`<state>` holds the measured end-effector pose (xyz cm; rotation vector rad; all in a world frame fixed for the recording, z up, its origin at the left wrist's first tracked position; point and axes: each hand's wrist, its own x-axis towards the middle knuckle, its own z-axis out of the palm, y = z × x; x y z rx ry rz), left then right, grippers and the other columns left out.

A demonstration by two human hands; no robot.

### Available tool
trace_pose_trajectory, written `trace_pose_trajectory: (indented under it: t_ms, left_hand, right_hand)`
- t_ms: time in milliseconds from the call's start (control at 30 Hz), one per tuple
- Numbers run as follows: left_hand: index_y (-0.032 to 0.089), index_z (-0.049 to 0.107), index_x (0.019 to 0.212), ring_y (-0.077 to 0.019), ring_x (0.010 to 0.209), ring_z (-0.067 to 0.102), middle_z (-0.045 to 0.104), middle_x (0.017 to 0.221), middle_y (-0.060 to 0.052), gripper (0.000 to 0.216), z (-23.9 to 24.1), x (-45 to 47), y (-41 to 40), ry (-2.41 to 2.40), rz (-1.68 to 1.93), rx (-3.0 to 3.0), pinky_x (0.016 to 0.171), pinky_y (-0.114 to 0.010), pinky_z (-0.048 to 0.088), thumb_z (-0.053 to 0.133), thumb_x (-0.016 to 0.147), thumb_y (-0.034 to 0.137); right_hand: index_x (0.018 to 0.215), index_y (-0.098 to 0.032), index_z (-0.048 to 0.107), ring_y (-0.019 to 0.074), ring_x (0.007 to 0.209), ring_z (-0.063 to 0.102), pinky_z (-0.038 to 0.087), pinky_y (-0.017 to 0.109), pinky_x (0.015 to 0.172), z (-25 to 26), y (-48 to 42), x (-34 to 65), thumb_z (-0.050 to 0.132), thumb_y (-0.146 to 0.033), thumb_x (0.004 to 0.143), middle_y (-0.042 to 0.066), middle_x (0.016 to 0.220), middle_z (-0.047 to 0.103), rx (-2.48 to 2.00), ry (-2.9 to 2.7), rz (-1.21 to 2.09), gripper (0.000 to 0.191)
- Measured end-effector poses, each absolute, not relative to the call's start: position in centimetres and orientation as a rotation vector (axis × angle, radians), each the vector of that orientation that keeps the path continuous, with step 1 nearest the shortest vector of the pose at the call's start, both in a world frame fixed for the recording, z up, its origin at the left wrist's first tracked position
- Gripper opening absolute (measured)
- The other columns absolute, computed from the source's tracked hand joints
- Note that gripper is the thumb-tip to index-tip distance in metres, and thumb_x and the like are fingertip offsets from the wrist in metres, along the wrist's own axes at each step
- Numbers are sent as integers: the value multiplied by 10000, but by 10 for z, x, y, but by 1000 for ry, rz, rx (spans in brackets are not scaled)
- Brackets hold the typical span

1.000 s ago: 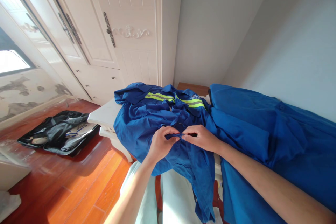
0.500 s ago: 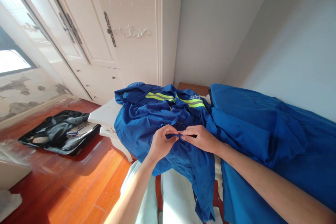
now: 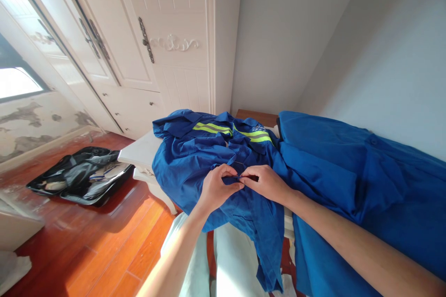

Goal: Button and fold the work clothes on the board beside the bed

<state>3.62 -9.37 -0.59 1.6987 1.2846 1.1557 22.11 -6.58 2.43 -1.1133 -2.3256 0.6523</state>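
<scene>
A blue work jacket (image 3: 184, 158) with yellow and grey reflective stripes lies spread over a white piece of furniture in front of me. My left hand (image 3: 220, 188) pinches the fabric along the jacket's front opening. Right beside it, my right hand (image 3: 263, 183) pinches the same edge, and the fingertips of both hands nearly touch. Whatever small part sits between the fingertips, perhaps a fastening, is hidden. One sleeve (image 3: 270, 246) hangs down over the front edge, close to my knees.
To the right lies a larger blue cloth (image 3: 324, 162) with a button on it. The white furniture's corner (image 3: 139, 148) shows at left. An open suitcase (image 3: 83, 174) with things in it rests on the wooden floor (image 3: 114, 246). White wardrobe doors (image 3: 177, 9) stand behind.
My fingertips have shifted slightly, the left thumb reaching further right under the right fingers. Both hands stay on the jacket's edge, and the jacket lies almost as before.
</scene>
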Motion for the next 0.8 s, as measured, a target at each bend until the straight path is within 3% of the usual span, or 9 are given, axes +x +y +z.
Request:
trace_pose_trajectory:
  t_ms: [467,800]
  left_hand:
    - [246,652,905,-201,912,613,714,940,7,135,-5,35,-97,1383,1030,2070,841,-345,414,698,779,264]
    - [255,660,961,-210,936,611,712,958,2,204,-8,36,-99,1417,1035,2139,846,-346,406,715,764,256]
  right_hand:
    - [924,-166,643,195,850,611,432,309,755,19,-69,219,474,-151,926,71,897,674,-1093,-2550,398,170]
    - [969,-169,565,171,814,561,391,298,734,16,-67,222,389,-135,941,61,925,639,-1031,-2564,462,181]
